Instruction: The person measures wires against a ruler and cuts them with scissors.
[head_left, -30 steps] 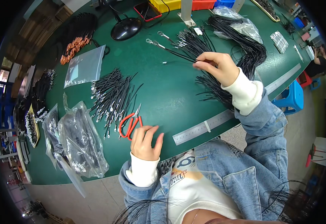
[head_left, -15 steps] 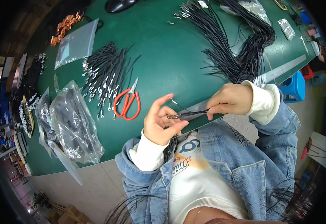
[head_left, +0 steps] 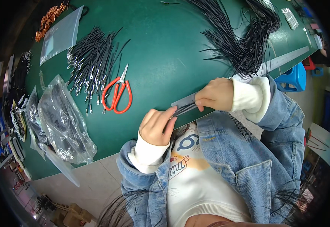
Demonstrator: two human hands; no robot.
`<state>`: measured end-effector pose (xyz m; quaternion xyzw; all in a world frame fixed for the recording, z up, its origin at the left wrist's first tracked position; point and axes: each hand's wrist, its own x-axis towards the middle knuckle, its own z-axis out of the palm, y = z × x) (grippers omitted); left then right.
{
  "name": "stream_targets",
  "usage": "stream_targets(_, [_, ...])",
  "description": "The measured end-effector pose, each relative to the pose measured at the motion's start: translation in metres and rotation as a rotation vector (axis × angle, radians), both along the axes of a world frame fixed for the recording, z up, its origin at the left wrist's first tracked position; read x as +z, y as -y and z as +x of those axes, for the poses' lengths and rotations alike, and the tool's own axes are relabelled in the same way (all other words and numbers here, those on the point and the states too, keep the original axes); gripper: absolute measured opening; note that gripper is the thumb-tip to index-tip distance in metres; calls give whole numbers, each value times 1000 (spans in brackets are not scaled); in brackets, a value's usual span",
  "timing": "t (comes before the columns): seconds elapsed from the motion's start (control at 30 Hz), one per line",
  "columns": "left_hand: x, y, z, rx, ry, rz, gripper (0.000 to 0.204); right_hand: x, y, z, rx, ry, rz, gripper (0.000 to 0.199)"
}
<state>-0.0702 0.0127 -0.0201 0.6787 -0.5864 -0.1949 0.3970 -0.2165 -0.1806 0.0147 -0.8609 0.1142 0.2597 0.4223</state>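
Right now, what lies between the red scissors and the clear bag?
In the head view, a pile of short black cords with metal tips lies between the red scissors and clear bag.

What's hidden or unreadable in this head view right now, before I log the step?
- Head view: the black cords between left hand and right hand: count and ends hidden by the fingers.
- Head view: the big cord bundle is cut off by the top edge.
- Head view: the clear bags glare, so their contents are unclear.
- Head view: the orange parts are too small and bent at the rim.
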Motion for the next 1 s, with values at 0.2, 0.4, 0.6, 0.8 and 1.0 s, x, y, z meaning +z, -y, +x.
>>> stream_targets(0.2, [-4, -2, 1, 7, 166, -14, 31, -1, -14, 3, -1, 7, -196, 24])
stream_targets(0.4, [-14, -3, 3, -54, 298, -129, 31, -5, -17, -4, -73, 165, -287, 20])
stream_targets(0.6, [-7, -3, 6, -153, 474, -117, 30, -5, -13, -7, -98, 93, -169, 24])
stream_targets(0.8, [-8, -2, 10, -195, 435, -131, 30, 2, -16, -5, -160, 204, -173, 17])
stream_targets(1.0, [-10, 1, 10, -193, 409, -156, 28, -3, -19, -4, -180, 323, -357, 10])
